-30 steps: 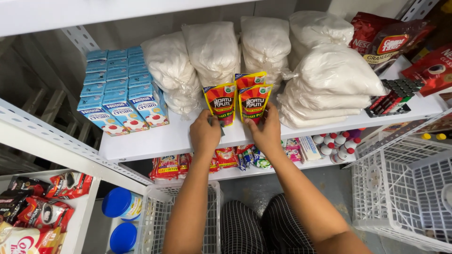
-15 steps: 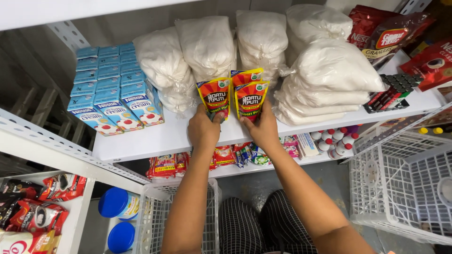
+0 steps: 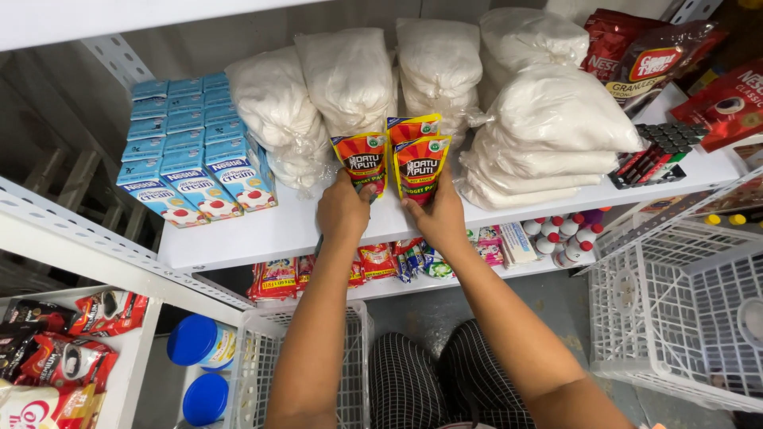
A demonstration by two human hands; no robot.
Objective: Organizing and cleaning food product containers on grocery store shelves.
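Left hand [image 3: 343, 210] and right hand [image 3: 436, 216] each grip a red pouch [image 3: 362, 161], [image 3: 421, 165], standing them upright against the white bags [image 3: 350, 75] so labels face out.

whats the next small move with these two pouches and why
Probably let go of both. The left hand and right hand hold two red-and-yellow sauce pouches upright on the white shelf, side by side before the white bags.

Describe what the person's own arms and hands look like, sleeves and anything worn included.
Both forearms are bare, with no sleeves in view. The left hand and right hand show no gloves, and no rings, watch or bracelets can be seen. Below are black-and-white checked trousers.
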